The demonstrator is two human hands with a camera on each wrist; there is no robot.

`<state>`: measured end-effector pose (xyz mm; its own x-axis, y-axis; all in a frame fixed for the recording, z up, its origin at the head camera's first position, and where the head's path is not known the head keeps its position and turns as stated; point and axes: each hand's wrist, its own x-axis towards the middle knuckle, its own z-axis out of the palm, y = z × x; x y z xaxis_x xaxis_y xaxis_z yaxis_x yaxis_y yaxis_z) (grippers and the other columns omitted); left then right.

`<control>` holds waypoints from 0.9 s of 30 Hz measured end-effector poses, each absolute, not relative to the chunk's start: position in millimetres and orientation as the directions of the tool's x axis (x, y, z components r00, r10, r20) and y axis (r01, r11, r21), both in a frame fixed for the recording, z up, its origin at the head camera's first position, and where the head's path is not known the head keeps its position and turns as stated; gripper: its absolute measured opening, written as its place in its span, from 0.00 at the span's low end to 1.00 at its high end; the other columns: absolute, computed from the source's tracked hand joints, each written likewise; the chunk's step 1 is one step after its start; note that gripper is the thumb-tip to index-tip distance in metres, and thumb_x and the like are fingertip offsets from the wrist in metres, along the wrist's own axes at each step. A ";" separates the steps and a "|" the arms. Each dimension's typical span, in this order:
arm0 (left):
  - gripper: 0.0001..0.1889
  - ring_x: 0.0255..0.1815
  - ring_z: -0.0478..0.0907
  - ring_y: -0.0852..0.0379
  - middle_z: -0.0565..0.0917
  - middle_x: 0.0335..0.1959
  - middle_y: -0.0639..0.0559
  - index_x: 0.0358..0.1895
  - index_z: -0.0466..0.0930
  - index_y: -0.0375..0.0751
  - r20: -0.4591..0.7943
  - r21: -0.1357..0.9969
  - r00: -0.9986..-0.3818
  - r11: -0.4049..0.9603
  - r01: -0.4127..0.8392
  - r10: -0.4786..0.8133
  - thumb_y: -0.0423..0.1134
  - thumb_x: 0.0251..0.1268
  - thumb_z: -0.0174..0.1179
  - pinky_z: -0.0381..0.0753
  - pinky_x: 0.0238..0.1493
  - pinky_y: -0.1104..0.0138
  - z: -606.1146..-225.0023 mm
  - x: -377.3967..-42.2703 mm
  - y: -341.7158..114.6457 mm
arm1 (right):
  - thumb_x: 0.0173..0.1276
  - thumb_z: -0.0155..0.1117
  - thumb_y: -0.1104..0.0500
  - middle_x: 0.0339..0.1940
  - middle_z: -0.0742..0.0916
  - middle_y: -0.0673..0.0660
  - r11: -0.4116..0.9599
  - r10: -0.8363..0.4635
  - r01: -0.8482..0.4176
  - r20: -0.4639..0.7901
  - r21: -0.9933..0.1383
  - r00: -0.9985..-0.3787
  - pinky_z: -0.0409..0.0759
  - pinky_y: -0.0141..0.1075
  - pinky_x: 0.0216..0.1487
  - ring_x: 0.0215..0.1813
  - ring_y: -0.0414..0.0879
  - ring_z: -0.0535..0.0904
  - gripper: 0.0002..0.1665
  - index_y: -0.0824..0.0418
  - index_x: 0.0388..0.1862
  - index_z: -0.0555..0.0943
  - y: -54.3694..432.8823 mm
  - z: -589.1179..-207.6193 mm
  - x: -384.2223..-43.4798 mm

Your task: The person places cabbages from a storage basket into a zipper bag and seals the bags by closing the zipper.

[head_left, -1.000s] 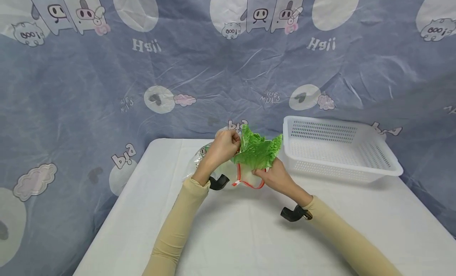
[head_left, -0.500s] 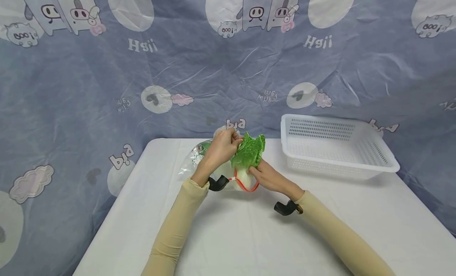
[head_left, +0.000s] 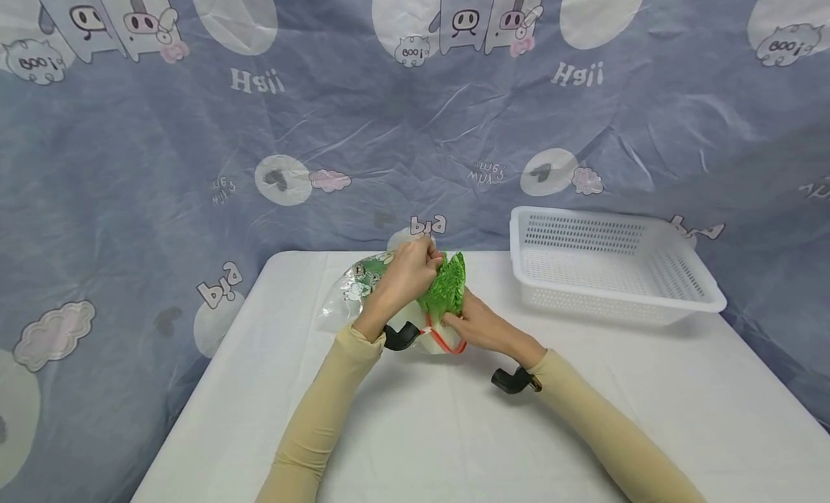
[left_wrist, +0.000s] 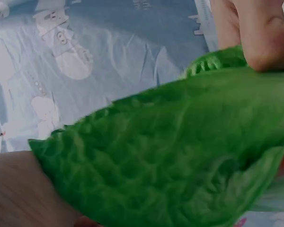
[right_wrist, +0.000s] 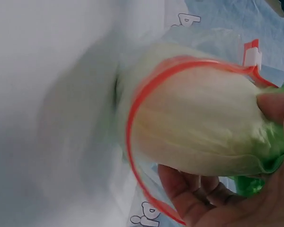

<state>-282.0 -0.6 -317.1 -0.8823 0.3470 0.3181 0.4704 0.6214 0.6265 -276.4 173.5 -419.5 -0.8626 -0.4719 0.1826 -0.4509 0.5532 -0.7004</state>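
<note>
A Chinese cabbage with crinkled green leaves and a pale base lies at the mouth of a clear plastic bag edged by a red zip strip. In the right wrist view, the cabbage's white end sits within the red-rimmed opening. My right hand grips the cabbage near where white turns green, thumb above and fingers below. My left hand pinches the bag's far rim with curled fingertips, which are partly hidden. Green leaf fills most of the left wrist view.
A white perforated plastic basket stands at the back right of the white-covered table. A printed grey-blue cloth hangs behind the table's far edge. Black camera mounts are worn on both wrists.
My right hand has moved left with the cabbage, bringing its base into the bag's mouth. The leaves have tipped left and look narrower. My left hand stays almost in place.
</note>
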 end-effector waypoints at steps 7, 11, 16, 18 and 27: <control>0.05 0.22 0.70 0.59 0.80 0.30 0.48 0.34 0.75 0.38 0.314 0.603 -0.870 0.627 0.493 0.381 0.31 0.70 0.52 0.68 0.23 0.72 -313.1 -273.3 0.4 | 0.71 0.49 0.57 0.64 0.70 0.58 0.601 -0.474 -0.450 0.159 -0.660 -0.866 0.70 0.42 0.58 0.55 0.46 0.71 0.32 0.60 0.72 0.57 165.8 -410.0 -280.1; 0.06 0.21 0.69 0.59 0.80 0.30 0.48 0.33 0.74 0.38 0.305 0.600 -0.866 0.627 0.497 0.396 0.27 0.67 0.50 0.67 0.23 0.72 -310.4 -268.7 -0.8 | 0.70 0.51 0.57 0.61 0.72 0.60 0.601 -0.436 -0.424 0.167 -0.677 -0.884 0.70 0.42 0.57 0.56 0.47 0.72 0.31 0.63 0.70 0.59 161.7 -412.0 -280.3; 0.06 0.20 0.69 0.60 0.77 0.25 0.49 0.31 0.73 0.38 0.259 0.592 -0.889 0.665 0.455 0.379 0.29 0.68 0.53 0.68 0.23 0.71 -306.8 -267.6 -5.7 | 0.66 0.60 0.56 0.65 0.72 0.55 0.543 -0.379 -0.402 0.211 -0.738 -0.901 0.72 0.42 0.60 0.61 0.44 0.72 0.43 0.59 0.75 0.51 159.9 -423.4 -273.3; 0.06 0.20 0.69 0.59 0.76 0.24 0.49 0.31 0.74 0.38 0.248 0.593 -0.897 0.675 0.439 0.365 0.31 0.68 0.55 0.69 0.24 0.70 -305.9 -269.7 -7.0 | 0.63 0.63 0.53 0.61 0.75 0.54 0.540 -0.340 -0.383 0.222 -0.750 -0.914 0.74 0.41 0.55 0.56 0.43 0.74 0.46 0.58 0.74 0.50 159.4 -426.2 -269.5; 0.06 0.21 0.68 0.58 0.75 0.23 0.49 0.31 0.74 0.38 0.292 0.619 -0.891 0.641 0.454 0.349 0.31 0.68 0.56 0.66 0.24 0.71 -308.7 -278.0 -11.7 | 0.62 0.64 0.50 0.56 0.73 0.59 0.632 -0.264 -0.425 0.335 -0.649 -0.904 0.76 0.46 0.54 0.53 0.49 0.74 0.41 0.59 0.70 0.61 153.5 -433.0 -265.9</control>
